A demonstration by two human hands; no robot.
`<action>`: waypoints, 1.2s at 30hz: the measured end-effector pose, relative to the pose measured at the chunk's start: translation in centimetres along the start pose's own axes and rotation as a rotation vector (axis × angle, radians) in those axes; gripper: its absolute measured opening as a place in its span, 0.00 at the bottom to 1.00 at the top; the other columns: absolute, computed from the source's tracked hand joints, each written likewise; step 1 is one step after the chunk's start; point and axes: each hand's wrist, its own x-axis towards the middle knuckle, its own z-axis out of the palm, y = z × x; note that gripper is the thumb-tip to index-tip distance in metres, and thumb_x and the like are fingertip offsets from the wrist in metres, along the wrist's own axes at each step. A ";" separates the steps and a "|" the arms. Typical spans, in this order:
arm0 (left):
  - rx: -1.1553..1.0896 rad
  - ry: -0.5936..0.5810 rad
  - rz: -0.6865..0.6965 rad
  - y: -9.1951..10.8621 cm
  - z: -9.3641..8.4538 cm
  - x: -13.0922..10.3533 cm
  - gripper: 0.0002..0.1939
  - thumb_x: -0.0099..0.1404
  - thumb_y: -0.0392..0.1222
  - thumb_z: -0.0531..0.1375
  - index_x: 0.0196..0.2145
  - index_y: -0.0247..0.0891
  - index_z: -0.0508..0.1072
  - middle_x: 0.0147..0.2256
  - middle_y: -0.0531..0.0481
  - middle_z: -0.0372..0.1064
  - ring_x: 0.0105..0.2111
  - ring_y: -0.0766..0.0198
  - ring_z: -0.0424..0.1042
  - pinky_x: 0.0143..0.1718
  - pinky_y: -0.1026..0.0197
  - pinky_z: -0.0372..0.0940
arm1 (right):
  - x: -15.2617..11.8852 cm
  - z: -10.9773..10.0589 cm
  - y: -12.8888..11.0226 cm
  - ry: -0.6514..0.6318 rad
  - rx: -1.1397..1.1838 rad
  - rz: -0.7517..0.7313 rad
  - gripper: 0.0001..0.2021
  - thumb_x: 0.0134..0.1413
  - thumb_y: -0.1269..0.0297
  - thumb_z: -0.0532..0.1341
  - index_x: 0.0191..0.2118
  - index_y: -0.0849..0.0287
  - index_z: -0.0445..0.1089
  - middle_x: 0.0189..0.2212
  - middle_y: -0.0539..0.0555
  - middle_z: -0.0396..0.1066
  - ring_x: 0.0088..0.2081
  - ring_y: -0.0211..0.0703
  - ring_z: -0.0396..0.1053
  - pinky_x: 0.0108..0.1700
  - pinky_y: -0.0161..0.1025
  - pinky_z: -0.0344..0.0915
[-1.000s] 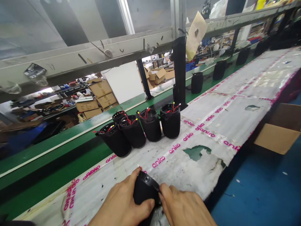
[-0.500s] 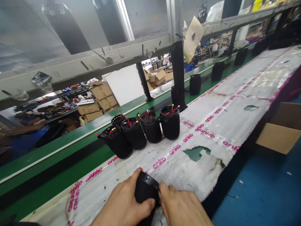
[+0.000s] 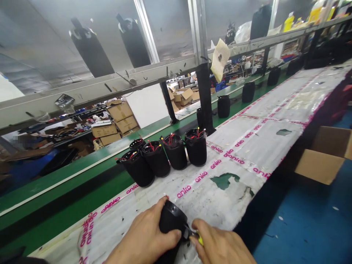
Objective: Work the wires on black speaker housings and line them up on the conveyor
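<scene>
My left hand [image 3: 145, 233] is wrapped round a black cylindrical housing [image 3: 172, 220], tilted at the near edge of the covered table [image 3: 154, 194]. My right hand [image 3: 217, 240] grips a small tool [image 3: 200, 238] with a yellow handle, its metal end against the housing's right side. The tool's exact kind is hard to make out. Beyond my hands stand several black cylinders [image 3: 176, 154], open at the top, with red wires and small yellow and white connectors sticking out.
A green conveyor [image 3: 90, 185] runs along the table's far side, with more black cylinders [image 3: 223, 107] on it. A dark post [image 3: 205, 99] carries a metal shelf [image 3: 96, 86]. An open cardboard box [image 3: 319, 165] sits at the right, below the table.
My right hand has shifted slightly right from the housing, and the yellow-handled tool now shows in its fingers. My left hand keeps its hold. The camera view has tilted up a little.
</scene>
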 end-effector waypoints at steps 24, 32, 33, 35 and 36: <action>0.233 -0.012 -0.031 1.8 1.4 -0.1 0.45 0.53 0.49 0.57 0.66 0.35 0.52 0.57 0.41 0.67 0.50 0.44 0.72 0.53 0.47 0.66 | 0.1 -0.1 -0.4 -0.156 0.129 0.082 0.05 0.66 0.69 0.49 0.38 0.51 0.53 0.22 0.44 0.67 0.18 0.44 0.69 0.20 0.41 0.44; 0.282 -0.026 -0.036 2.5 1.7 -0.3 0.45 0.53 0.48 0.56 0.66 0.32 0.52 0.57 0.38 0.66 0.48 0.42 0.74 0.50 0.45 0.67 | 0.9 -1.2 -1.5 -0.412 -0.046 0.151 0.07 0.56 0.76 0.55 0.36 0.55 0.60 0.21 0.48 0.72 0.17 0.49 0.72 0.18 0.43 0.35; 0.286 -0.029 -0.035 2.6 1.7 -0.3 0.45 0.53 0.48 0.56 0.66 0.31 0.52 0.57 0.38 0.66 0.48 0.42 0.74 0.50 0.44 0.68 | 1.1 -1.4 -1.6 -0.445 -0.047 0.155 0.07 0.55 0.76 0.55 0.36 0.56 0.61 0.21 0.49 0.72 0.18 0.50 0.72 0.18 0.44 0.34; 0.289 -0.036 -0.032 2.5 1.6 -0.2 0.45 0.53 0.48 0.56 0.66 0.31 0.51 0.57 0.37 0.66 0.47 0.42 0.74 0.49 0.44 0.68 | 1.6 -1.8 -1.6 -0.486 -0.046 0.153 0.07 0.53 0.76 0.56 0.37 0.57 0.63 0.22 0.50 0.73 0.19 0.50 0.73 0.18 0.44 0.34; 0.288 -0.040 -0.029 2.5 1.6 -0.1 0.45 0.53 0.48 0.56 0.67 0.30 0.51 0.57 0.37 0.66 0.47 0.42 0.74 0.49 0.44 0.68 | 1.9 -2.0 -1.5 -0.495 -0.042 0.150 0.08 0.52 0.76 0.56 0.37 0.58 0.63 0.22 0.50 0.73 0.19 0.49 0.73 0.18 0.44 0.34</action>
